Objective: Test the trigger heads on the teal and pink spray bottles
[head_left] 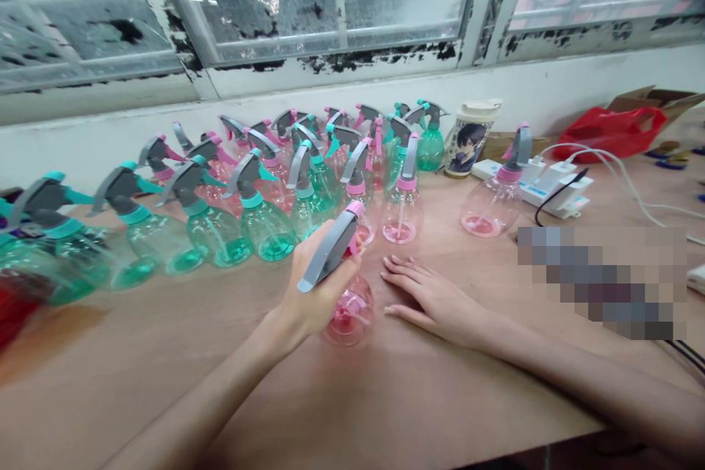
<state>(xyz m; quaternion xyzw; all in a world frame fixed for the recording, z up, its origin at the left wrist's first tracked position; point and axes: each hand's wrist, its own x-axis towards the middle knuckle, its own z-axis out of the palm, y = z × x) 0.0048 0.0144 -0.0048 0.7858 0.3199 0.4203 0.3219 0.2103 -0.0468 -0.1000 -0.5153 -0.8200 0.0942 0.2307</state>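
Observation:
My left hand (pixel 311 290) is closed around the neck of a pink spray bottle (pixel 352 319) with a grey and pink trigger head. The bottle stands on or just above the wooden table; I cannot tell which. My right hand (pixel 429 301) lies flat on the table to the right of it, fingers stretched out and holding nothing. Just beyond the hands stand a pink spray bottle (pixel 401 213) and, farther right, another pink spray bottle (pixel 490 205). Green spray bottles (pixel 269 231) form a row to the left, with several more pink and green ones behind.
A patterned cup (pixel 471 139) with a white lid stands by the wall. White power strips (pixel 556 187) with plugs and cables lie at the right, near a red plastic bag (pixel 611 132) and a cardboard box (pixel 661 99). A blurred-out object (pixel 595 283) lies beyond my right forearm.

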